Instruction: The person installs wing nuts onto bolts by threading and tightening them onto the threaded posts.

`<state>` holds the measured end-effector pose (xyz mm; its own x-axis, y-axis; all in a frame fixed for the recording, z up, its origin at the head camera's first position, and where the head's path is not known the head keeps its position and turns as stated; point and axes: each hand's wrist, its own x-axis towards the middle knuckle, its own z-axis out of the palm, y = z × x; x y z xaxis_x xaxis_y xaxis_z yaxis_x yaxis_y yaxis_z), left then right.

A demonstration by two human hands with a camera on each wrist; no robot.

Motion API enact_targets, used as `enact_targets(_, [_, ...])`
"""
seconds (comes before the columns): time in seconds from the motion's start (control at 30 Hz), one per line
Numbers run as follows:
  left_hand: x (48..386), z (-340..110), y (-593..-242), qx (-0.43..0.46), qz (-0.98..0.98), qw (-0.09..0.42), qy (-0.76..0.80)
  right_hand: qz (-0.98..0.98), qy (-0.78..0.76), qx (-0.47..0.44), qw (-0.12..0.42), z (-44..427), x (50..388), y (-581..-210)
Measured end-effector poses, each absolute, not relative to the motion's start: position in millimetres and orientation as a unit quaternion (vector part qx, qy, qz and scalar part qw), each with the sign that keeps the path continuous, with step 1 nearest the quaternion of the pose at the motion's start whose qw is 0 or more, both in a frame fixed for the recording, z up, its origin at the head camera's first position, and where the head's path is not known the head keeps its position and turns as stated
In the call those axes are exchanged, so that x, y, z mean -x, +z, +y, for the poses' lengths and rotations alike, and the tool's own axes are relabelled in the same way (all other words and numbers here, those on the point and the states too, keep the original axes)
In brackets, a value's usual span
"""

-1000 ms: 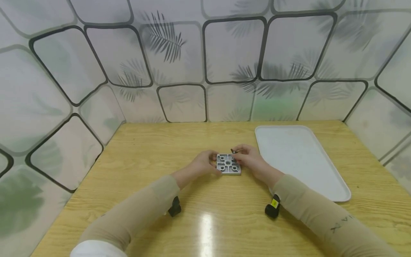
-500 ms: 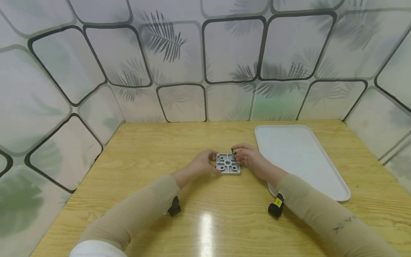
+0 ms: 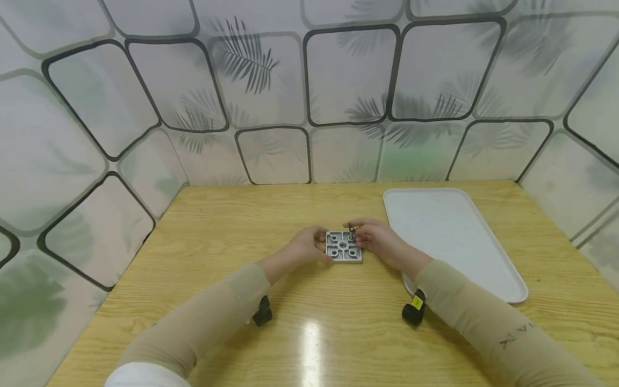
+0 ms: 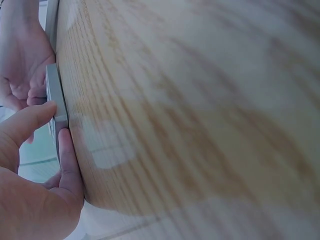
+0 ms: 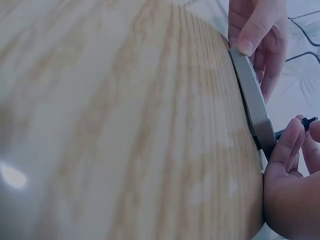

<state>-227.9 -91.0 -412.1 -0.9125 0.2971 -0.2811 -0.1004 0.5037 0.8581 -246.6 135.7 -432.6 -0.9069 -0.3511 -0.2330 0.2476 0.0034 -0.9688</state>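
Note:
A square grey metal plate [image 3: 343, 245], ribbed and with round holes, lies on the wooden table. My left hand [image 3: 304, 244] grips its left side, thumb at the near corner and fingers at the far one. At the plate's far right corner, my right hand [image 3: 379, 239] pinches a small dark screw [image 3: 351, 230] that stands upright. Its knobby black head [image 5: 306, 123] and a length of thread show in the right wrist view. How deep the screw sits in the corner hole is hidden by the fingers. From the left wrist view, the plate's edge [image 4: 58, 92] appears side-on.
To the right, close to my right forearm, a white tray [image 3: 450, 242] lies on the table [image 3: 232, 226]. A patterned wall covering [image 3: 271, 156] rises behind the table's far edge. Each wrist carries a black camera, the right one [image 3: 413, 309] with a yellow label.
The screw has gone from slanted to upright at the far right corner. My right hand shifted slightly right, then its index finger reached over beside the head. Plate and left hand stay put.

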Motion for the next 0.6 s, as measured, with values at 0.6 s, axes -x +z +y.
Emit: enact_targets(0.6, [228.1, -91.1, -412.8, -0.059, 0.846, 0.202, 0.490, 0.721, -0.668, 0.006, 0.187, 129.1, 246.9, -433.5])
